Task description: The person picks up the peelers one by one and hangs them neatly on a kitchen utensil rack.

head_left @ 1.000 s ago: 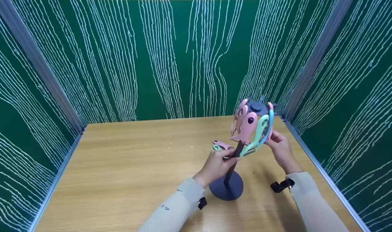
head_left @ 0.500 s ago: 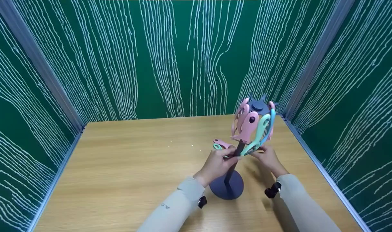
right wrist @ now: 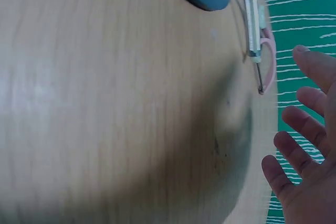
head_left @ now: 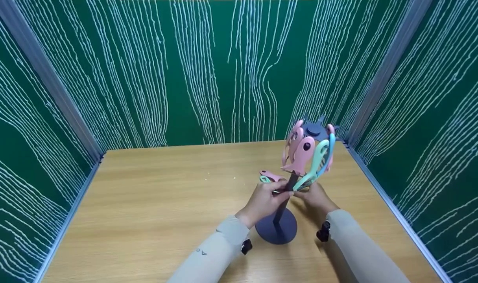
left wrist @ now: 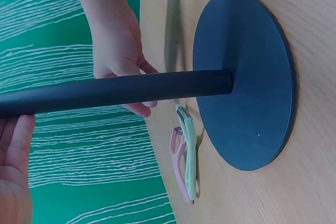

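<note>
The empty, spread right hand (head_left: 316,198) has lowered toward the pole (left wrist: 184,84) the left hand (head_left: 262,200) pinches.

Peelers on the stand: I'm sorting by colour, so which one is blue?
The blue peeler, hanging just right of the mint-green one in the head view. It alone shows blue; the other hanging peelers visible are pink or mint green.

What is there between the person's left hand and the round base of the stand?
Between the left hand and the round base, only the dark pole runs; the head and left wrist views show this.
</note>
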{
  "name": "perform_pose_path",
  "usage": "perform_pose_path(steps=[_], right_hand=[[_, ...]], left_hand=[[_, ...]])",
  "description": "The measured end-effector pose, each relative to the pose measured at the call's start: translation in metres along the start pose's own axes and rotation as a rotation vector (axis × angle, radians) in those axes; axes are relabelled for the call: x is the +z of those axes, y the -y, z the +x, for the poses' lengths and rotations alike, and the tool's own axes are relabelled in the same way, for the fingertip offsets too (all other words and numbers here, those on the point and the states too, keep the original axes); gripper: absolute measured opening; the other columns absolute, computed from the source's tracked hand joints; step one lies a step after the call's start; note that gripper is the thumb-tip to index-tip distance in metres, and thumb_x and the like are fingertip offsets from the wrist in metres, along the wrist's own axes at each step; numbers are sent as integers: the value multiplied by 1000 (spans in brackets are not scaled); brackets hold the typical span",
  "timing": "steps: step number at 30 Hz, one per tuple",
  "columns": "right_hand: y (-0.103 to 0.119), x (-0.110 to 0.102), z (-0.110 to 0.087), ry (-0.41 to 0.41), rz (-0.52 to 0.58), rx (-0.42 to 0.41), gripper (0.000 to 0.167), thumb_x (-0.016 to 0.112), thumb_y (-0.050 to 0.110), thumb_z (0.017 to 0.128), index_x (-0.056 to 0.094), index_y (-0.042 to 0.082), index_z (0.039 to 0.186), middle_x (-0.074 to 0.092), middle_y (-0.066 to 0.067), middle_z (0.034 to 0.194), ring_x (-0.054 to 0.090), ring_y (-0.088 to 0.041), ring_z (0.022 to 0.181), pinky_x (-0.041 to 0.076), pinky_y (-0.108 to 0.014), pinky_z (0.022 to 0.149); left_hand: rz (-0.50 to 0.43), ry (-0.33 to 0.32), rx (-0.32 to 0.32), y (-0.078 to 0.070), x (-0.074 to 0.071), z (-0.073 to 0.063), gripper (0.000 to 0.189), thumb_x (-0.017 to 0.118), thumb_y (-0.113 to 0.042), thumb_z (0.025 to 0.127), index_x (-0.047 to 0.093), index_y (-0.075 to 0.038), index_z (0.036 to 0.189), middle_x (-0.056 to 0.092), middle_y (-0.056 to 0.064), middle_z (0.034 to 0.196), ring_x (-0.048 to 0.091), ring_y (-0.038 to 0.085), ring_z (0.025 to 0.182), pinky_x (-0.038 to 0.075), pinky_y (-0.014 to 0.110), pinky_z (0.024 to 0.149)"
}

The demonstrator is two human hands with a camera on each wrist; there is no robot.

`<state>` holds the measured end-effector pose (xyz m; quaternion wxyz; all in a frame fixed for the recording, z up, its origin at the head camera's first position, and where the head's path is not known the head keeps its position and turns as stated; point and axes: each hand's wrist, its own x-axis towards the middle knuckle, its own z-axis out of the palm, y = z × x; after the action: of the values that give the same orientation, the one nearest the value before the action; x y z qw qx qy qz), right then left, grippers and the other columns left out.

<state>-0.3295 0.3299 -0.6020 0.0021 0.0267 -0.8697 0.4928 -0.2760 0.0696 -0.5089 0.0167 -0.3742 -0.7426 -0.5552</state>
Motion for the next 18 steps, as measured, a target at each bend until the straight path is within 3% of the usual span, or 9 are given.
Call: perform_pose_path(steps=[6, 9, 18], right_hand=[[-2, 3, 9, 36, -133, -165, 40, 84, 12, 97, 73, 4, 134, 74, -18, 135, 66, -39, 132, 48, -60, 118], [-3, 3, 11, 67, -171, -235, 38, 84, 14, 97, 76, 8, 134, 75, -14, 136, 66, -37, 133, 47, -60, 118], [-1, 7, 16, 114, -367, -241, 46, 82, 27, 99, 72, 8, 140, 72, -18, 140, 65, -43, 134, 48, -64, 116]], left_hand=[[9, 9, 0, 1, -1, 0, 29, 70, -17, 108, 76, -5, 134, 80, 11, 127, 77, 9, 110, 62, 19, 92], [1, 17, 2, 1, -2, 0, 30, 70, -17, 108, 76, -6, 135, 80, 10, 128, 77, 9, 111, 61, 19, 94], [-2, 6, 10, 0, -2, 1, 31, 72, -15, 106, 76, -5, 136, 80, 12, 127, 78, 11, 109, 61, 17, 93]])
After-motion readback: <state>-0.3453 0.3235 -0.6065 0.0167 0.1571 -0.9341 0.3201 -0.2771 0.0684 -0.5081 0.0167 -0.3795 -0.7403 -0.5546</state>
